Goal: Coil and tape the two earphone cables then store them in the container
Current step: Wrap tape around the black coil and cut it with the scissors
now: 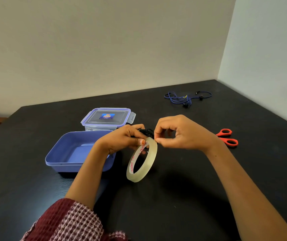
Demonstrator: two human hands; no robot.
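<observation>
My left hand (124, 138) grips a coiled black earphone cable (147, 132) and holds the top of a clear tape roll (142, 160) with its thumb. The roll hangs upright above the black table (182, 188). My right hand (179, 132) pinches at the roll's top edge with thumb and forefinger, right beside the black coil. A blue earphone cable (185, 98) lies loose and uncoiled at the far right of the table. An open blue container (66, 160) sits to the left of my hands, with nothing visible inside.
A clear lidded box with a blue-rimmed lid (107, 119) stands just behind the blue container. Red-handled scissors (227, 137) lie to the right of my right hand. Walls close the table at the back and on the right.
</observation>
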